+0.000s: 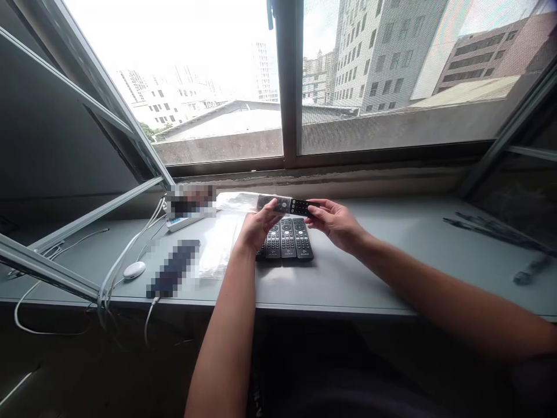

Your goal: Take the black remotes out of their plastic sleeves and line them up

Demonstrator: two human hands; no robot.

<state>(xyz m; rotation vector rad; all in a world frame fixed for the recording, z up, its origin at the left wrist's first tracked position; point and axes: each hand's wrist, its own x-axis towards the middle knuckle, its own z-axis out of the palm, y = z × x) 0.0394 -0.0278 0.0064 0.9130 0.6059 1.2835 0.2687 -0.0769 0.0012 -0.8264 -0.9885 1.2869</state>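
Note:
A black remote control (300, 206) lies sideways between my hands, partly inside a clear plastic bag (237, 201). My left hand (260, 223) is closed on the bagged part of the remote, thumb on top. At the bare end of the remote, my right hand (333, 220) pinches it between thumb and fingers. Just below, several black remotes (288, 241) stand side by side in a row on the desk, partly hidden by my left hand. A stack of clear plastic bags (215, 247) lies flat to the left of my left forearm.
On the grey desk (391, 232), a power strip (185, 222), a round white puck-like object (134, 270) and white cables (126, 249) sit at left. Dark cables (491, 232) lie at right. A metal frame (100, 203) rises on the left; a window stands behind.

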